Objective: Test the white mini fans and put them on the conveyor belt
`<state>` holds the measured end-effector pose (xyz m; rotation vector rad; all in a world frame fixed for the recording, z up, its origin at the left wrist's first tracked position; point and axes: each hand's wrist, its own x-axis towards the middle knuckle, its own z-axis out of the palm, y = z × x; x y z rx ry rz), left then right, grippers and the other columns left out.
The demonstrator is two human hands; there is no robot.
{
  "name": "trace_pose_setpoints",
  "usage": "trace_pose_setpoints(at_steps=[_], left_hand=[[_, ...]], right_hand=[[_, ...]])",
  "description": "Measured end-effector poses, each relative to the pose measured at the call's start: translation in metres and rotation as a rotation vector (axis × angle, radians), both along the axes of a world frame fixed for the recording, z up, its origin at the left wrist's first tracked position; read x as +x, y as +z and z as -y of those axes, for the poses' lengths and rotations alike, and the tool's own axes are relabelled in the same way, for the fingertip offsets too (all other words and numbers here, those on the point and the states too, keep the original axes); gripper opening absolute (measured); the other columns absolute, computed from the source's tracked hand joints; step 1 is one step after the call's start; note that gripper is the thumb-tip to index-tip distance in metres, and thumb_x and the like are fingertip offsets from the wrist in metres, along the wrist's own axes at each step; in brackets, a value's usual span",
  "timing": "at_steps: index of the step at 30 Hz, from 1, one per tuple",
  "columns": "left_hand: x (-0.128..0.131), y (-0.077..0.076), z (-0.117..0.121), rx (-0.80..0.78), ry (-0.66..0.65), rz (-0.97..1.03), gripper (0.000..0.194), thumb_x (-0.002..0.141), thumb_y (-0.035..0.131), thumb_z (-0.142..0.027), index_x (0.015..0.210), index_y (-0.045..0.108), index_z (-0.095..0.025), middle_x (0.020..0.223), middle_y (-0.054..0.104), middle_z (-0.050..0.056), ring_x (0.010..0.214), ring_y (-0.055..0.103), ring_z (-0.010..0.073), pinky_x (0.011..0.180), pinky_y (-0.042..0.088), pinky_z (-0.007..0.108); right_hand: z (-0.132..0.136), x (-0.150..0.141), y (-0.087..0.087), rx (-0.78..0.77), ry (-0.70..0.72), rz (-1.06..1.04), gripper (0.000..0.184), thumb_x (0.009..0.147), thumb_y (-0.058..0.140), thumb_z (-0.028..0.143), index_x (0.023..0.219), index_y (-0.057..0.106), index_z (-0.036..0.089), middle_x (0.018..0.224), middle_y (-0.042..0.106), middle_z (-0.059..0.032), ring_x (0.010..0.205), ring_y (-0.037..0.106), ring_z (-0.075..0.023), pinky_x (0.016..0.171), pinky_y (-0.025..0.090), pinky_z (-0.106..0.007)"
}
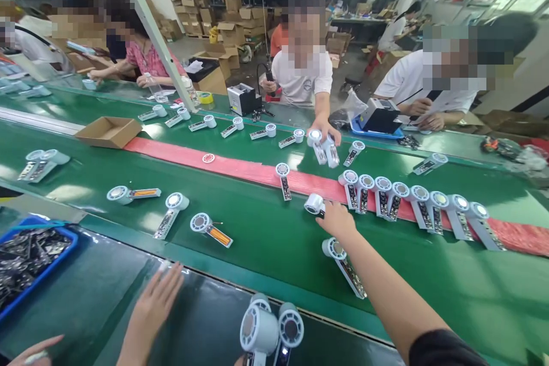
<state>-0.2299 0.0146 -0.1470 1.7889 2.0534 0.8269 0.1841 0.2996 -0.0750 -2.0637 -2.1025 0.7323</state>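
My right hand (337,220) reaches out over the green conveyor belt (266,240), fingers closed on the round head of a small white hand-held fan (314,204). Another fan (343,266) lies on the belt just beneath my forearm. My left hand (154,303) rests flat on the dark near table with fingers spread, holding nothing. Two white fans (270,329) stand close to me at the bottom centre. Several more fans (403,197) lie in a row on the red strip (240,167) to the right of my right hand.
A blue bin (64,254) of dark parts sits at the near left, with someone's fingers (34,350) below it. An open cardboard box (109,130) rides the belt. Across it, a person's hand (325,130) holds fans; other workers sit by small machines (242,98).
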Motion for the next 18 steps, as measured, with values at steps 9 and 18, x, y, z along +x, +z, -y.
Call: trace_pose_setpoints(at_steps=[9, 18], left_hand=[[0.018, 0.023, -0.161, 0.023, -0.192, 0.043, 0.019, 0.08, 0.051, -0.032, 0.086, 0.069, -0.027, 0.102, 0.077, 0.012, 0.117, 0.063, 0.0345, 0.11, 0.041, 0.06], [0.03, 0.129, -0.084, 0.103, 0.356, 0.484, 0.027, 0.076, 0.063, -0.052, 0.077, 0.059, -0.025, 0.088, 0.061, -0.001, 0.088, 0.06, 0.0195, 0.082, 0.056, 0.035]], right_hand=[[-0.018, 0.049, -0.015, -0.197, -0.085, -0.101, 0.009, 0.087, 0.069, 0.014, 0.094, 0.064, 0.014, 0.1, 0.067, -0.0093, 0.099, 0.065, -0.0246, 0.091, 0.051, -0.041], [-0.039, 0.014, -0.009, -0.24, -0.261, -0.56, 0.023, 0.103, 0.058, 0.035, 0.107, 0.064, 0.013, 0.094, 0.067, -0.0031, 0.078, 0.067, -0.0136, 0.07, 0.059, -0.029]])
